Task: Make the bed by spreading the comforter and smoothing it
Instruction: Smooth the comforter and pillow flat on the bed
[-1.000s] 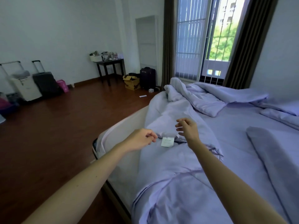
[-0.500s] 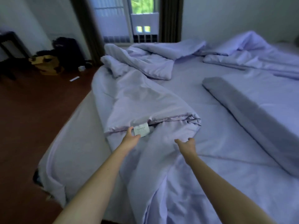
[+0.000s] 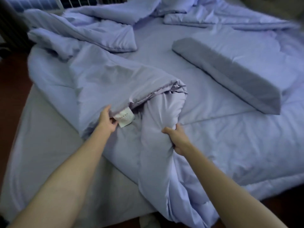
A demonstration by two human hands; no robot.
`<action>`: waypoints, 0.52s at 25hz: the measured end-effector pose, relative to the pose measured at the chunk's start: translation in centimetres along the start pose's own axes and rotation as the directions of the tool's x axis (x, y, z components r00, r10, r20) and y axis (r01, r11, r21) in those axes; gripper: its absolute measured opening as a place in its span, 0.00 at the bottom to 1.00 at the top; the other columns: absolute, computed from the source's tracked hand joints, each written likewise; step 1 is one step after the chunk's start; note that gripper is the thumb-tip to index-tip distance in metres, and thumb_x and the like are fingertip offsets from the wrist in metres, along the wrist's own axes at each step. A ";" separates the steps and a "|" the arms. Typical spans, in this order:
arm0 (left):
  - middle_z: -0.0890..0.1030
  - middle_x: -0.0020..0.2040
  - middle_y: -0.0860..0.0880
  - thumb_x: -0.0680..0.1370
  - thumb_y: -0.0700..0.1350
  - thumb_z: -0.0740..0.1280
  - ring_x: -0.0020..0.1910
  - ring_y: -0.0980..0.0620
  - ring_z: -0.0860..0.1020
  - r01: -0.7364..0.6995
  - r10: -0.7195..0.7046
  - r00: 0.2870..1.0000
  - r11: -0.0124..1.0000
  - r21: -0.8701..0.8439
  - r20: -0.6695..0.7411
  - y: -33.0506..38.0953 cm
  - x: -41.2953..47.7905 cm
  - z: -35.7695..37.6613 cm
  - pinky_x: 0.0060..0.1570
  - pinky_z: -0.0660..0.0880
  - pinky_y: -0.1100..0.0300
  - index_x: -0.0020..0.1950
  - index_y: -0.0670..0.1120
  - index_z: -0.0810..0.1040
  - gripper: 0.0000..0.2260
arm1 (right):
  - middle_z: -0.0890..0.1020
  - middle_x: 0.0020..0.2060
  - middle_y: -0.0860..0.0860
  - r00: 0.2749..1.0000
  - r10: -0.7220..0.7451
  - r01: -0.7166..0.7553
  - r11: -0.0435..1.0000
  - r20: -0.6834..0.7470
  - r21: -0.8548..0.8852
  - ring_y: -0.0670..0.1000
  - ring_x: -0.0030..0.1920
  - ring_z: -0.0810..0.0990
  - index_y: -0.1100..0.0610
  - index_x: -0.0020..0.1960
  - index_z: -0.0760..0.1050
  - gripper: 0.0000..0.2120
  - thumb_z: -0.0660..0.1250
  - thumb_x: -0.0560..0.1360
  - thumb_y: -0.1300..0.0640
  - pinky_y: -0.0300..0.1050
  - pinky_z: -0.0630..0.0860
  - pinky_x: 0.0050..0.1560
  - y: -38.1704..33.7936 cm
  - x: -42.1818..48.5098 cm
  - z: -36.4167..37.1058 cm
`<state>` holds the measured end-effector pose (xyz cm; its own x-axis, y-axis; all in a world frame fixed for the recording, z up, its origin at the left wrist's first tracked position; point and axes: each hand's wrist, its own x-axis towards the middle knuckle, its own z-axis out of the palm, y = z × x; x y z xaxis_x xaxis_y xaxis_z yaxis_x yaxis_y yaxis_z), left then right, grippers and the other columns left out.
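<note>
From the head camera, a bed (image 3: pixel 41 145) fills nearly the whole picture, its bare sheet showing along the near left side. On it lies the lilac comforter (image 3: pixel 107 76), rumpled and folded over on itself. It runs from a heap at the far left corner down across the middle, and a twisted length of it spills over the near edge between the two forearms.

The left hand (image 3: pixel 107 120) grips the folded-over edge of the comforter, thumb on top and fingers curled beneath, right beside a white sewn-in label (image 3: pixel 125 119). The print on the label is too small to read. The right hand (image 3: pixel 177 139) is clenched round a bunched ridge of the same comforter, just right of the label, and the fabric gathers into tight creases above its knuckles.

Further right on the bed, well apart from both hands, a long pillow (image 3: pixel 230 66) with a grey side panel lies at an angle. More crumpled lilac bedding (image 3: pixel 230 15) is piled along the far side. A strip of dark red-brown floor (image 3: pixel 9 79) shows at the left edge, and pale bars of a window grille (image 3: pixel 90 0) at the top.
</note>
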<state>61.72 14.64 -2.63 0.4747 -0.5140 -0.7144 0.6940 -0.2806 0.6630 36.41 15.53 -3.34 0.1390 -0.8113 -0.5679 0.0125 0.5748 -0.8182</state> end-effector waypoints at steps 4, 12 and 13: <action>0.79 0.48 0.50 0.77 0.46 0.67 0.37 0.54 0.78 -0.091 0.077 0.989 0.990 -0.105 -0.128 0.3 -1.2 -3.0 0.38 0.77 0.62 0.40 0.49 0.73 0.07 | 0.80 0.44 0.47 0.996 -0.089 0.087 0.992 -0.012 -0.086 0.47 0.42 0.79 0.53 0.56 0.71 0.19 0.65 0.70 0.69 0.35 0.76 0.34 0.0 -3.4 0.3; 0.84 0.54 0.47 0.67 0.51 0.76 0.49 0.48 0.83 -0.386 0.350 0.917 0.901 -0.197 -0.193 2.2 -5.0 -13.4 0.47 0.81 0.52 0.49 0.46 0.80 0.15 | 0.84 0.48 0.56 0.978 -0.062 0.107 0.968 0.199 -0.226 0.52 0.44 0.82 0.60 0.53 0.76 0.15 0.69 0.67 0.66 0.45 0.80 0.46 5.4 -13.3 4.2; 0.84 0.53 0.47 0.66 0.52 0.77 0.47 0.48 0.84 -0.423 0.383 0.899 0.886 -0.193 -0.212 2.8 -6.7 -15.4 0.43 0.81 0.53 0.49 0.46 0.80 0.17 | 0.84 0.48 0.57 0.969 -0.076 0.144 0.947 0.236 -0.287 0.52 0.44 0.82 0.60 0.53 0.76 0.16 0.70 0.65 0.63 0.47 0.80 0.48 6.3 -14.8 4.8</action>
<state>68.86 29.81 0.57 0.8074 -0.3976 -0.4359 0.5184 0.1252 0.8459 39.20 31.64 0.32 0.3676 -0.8044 -0.4667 -0.2523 0.3968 -0.8825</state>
